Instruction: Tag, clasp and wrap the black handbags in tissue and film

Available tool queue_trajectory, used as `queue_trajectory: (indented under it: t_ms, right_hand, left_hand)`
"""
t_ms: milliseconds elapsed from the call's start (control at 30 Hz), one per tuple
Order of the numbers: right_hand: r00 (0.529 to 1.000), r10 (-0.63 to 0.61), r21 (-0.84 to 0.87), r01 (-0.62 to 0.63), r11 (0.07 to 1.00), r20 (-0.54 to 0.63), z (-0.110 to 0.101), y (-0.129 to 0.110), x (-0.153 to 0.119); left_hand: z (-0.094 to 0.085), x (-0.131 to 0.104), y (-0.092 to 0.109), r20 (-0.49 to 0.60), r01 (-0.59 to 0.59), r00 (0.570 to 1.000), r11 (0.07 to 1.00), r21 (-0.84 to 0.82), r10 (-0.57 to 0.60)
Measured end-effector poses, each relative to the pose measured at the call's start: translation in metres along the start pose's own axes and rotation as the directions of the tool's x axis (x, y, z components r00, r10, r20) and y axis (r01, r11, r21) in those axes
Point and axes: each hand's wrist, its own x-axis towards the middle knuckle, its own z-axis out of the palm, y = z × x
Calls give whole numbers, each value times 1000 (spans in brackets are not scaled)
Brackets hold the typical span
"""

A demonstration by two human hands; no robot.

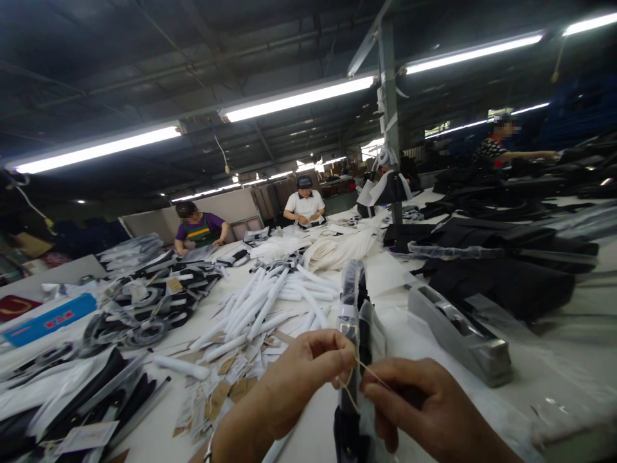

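In the head view, a thin pale string [373, 373] runs between my two hands. My left hand [308, 373] pinches one part of it, with a short loop hanging below the fingertips. The fingers of my right hand [414, 399] are closed on the string at its other side. Behind and between the hands stands a black strap [351, 386] with a metal buckle [348, 331], partly wrapped in clear plastic. My fingers cover part of the strap.
A grey tape dispenser [463, 334] stands right of the strap. White foam tubes [260, 302] and tags [216, 392] lie left. Wrapped black straps [144, 302] and a blue box [53, 319] are farther left, black pieces [501, 276] at right. Several people sit beyond.
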Motion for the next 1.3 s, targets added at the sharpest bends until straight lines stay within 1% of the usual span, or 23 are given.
queue_trajectory:
  t_ms: [67,100,133,167,200,267,300,333,400,467,533,633,700,733,833,933,1000,1067,1133,1167,1233,1300]
  right_hand:
    - [997,52,181,-60,982,50,-5,5,-7]
    - [996,85,247,-93,965,40,-8,9,-11]
    - [993,121,274,-119,954,9,-11,12,-14]
    - [987,158,257,-143,956,-38,-15,15,-16]
    - [977,193,206,-171,964,-91,-18,18,-17]
    - [954,230,36,-227,973,-193,-24,26,-17]
    - [944,234,-52,-252,966,-231,-26,31,-16]
    - [939,231,-126,-269,955,-254,-28,36,-15]
    - [942,222,-224,-280,933,-253,-28,47,-11]
    - [950,219,-265,-275,924,-221,-25,56,-5]
    - [960,213,-272,-257,927,-180,-20,62,1]
    - [972,195,-244,-222,944,-133,-9,60,11]
    - [977,179,-224,-201,954,-115,-4,53,16]
    - [979,167,-221,-189,957,-112,-2,50,17]
    - [984,140,-242,-162,957,-107,-4,44,14]
    - [986,165,-243,-169,955,-35,-10,46,0]
    - [981,191,-237,-183,954,13,-14,49,-13]
    - [984,177,-274,-170,947,-1,-17,51,-24]
    - [992,106,-364,-125,923,-70,-19,51,-32]
    - [992,55,-412,-96,906,-109,-19,51,-35]
    - [982,-56,-471,-37,881,-181,-21,50,-37]
    - [959,-169,-467,44,883,-230,-20,49,-35]
  left_hand:
    - [0,-3,1,61,29,998,998,-52,-26]
    - [-1,-5,0,73,29,997,999,-43,-26]
    - [-3,-6,-1,64,16,998,1000,-9,-15]
    - [-7,-7,-5,30,-9,1000,999,49,7]
    - [-12,-7,-10,-26,-32,999,993,116,36]
    - [-27,-5,-27,-170,-45,982,975,217,83]
    - [-35,-2,-38,-229,-27,970,973,230,81]
    - [-43,1,-51,-260,0,964,976,216,57]
    - [-55,10,-74,-245,56,969,982,182,-9]
    - [-59,18,-92,-179,73,983,984,161,-44]
    - [-55,24,-99,-95,59,994,989,135,-47]
    - [-40,30,-96,33,44,998,995,87,-47]
    - [-32,31,-93,86,50,995,997,57,-55]
    - [-30,31,-92,92,51,994,998,42,-55]
    - [-36,25,-96,40,41,998,999,-1,-41]
    - [-48,8,-105,-31,19,999,998,-53,-21]
    - [-51,-8,-111,-45,-11,999,990,-142,4]
    - [-48,-22,-117,-32,-45,999,963,-267,38]
    - [-42,-31,-122,-50,-82,996,922,-379,68]
    - [-38,-33,-124,-84,-109,993,903,-417,81]
    - [-32,-34,-127,-182,-184,977,865,-468,109]
    - [-27,-32,-128,-271,-247,954,841,-482,125]
